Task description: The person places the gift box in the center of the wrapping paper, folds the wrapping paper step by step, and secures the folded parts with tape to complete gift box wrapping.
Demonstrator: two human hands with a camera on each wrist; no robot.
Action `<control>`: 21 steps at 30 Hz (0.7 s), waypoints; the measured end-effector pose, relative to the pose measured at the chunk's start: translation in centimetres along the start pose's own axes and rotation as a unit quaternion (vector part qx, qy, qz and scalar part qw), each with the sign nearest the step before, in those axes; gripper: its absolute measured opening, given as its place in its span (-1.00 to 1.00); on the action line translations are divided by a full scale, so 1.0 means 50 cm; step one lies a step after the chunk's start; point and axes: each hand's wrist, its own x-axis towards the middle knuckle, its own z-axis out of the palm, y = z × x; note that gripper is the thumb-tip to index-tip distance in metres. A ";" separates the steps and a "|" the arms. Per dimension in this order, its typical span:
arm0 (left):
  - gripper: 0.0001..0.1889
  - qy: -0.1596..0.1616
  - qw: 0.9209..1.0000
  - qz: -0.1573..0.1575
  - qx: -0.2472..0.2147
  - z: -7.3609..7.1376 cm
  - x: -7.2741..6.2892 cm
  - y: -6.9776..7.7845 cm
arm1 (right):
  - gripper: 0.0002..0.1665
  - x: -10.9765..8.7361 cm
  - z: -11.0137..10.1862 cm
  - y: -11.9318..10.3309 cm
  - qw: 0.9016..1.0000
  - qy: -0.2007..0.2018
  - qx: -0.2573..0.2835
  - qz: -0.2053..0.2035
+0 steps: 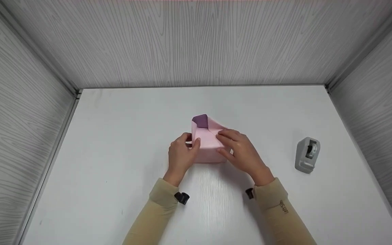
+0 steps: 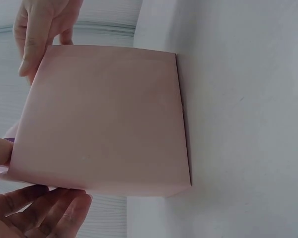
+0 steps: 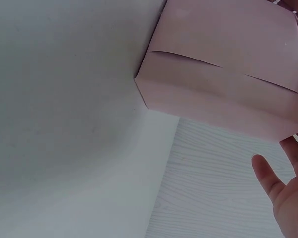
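A pink paper box (image 1: 211, 156) with a purple inside surface stands on the white table, its top partly folded. At its left side the left hand (image 1: 181, 154) holds it, thumb over the upper edge and fingers along the side wall. The right hand (image 1: 245, 153) rests its fingers on the top flap at the right. In the right wrist view the right thumb (image 3: 268, 173) is apart from the box, and a slit-like seam crosses the pink wall (image 3: 228, 34). The left wrist view shows a plain pink side (image 2: 104, 119); the box's far side is hidden.
A grey tape dispenser (image 1: 307, 154) stands on the white table (image 1: 114, 136), to the right of the hands. Wood-grain panels (image 1: 196, 44) enclose the table at the back and both sides.
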 end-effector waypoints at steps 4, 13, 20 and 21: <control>-0.71 -0.007 1.000 -0.006 0.005 -0.001 0.000 0.000 | -0.45 0.012 0.005 -0.006 1.000 -0.012 -0.014 0.014; -0.70 -0.014 1.000 0.000 0.002 -0.001 -0.001 0.000 | -0.41 0.026 0.023 -0.020 0.997 -0.022 -0.059 0.033; -0.70 -0.008 1.000 -0.003 0.001 -0.001 -0.002 0.000 | -0.77 0.020 0.013 -0.003 0.989 0.115 0.076 0.055; -0.70 -0.007 1.000 -0.002 0.001 -0.001 -0.002 0.000 | -0.80 0.021 0.010 0.003 0.984 0.134 0.097 0.068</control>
